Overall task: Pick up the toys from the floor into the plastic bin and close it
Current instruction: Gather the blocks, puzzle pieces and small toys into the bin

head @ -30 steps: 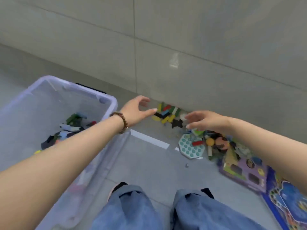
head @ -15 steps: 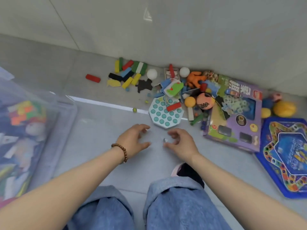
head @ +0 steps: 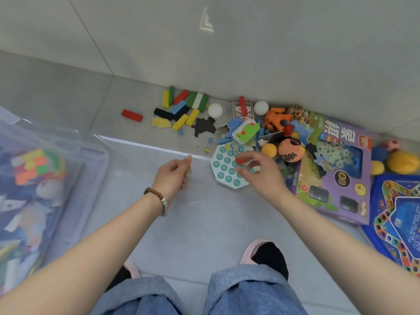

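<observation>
Toys lie scattered on the grey floor along the wall: coloured wooden blocks [head: 181, 108], white balls [head: 215, 110], an orange figure [head: 276, 120], a teal pop-it board [head: 223, 165] and a purple toy box [head: 336, 169]. The clear plastic bin [head: 91, 153] stands at the left with toys in it. My left hand [head: 173, 176] is low by the white floor line, its fingers curled and pinching a small yellowish marble [head: 189, 170]. My right hand [head: 261, 173] hovers over the pop-it board with loosely bent fingers beside a red block [head: 241, 160]. Nothing shows in its grip.
A blue board game [head: 400, 219] lies at the far right, with yellow balls [head: 401, 162] behind it. A lone red block [head: 131, 115] lies left of the pile. Small marbles [head: 210, 140] dot the floor. My knees and slippers fill the bottom of the view.
The view dropped from the bin to the toy pile. Both hands came down to the floor, then the left moved to the marble by the white line and the right up over the pop-it board.
</observation>
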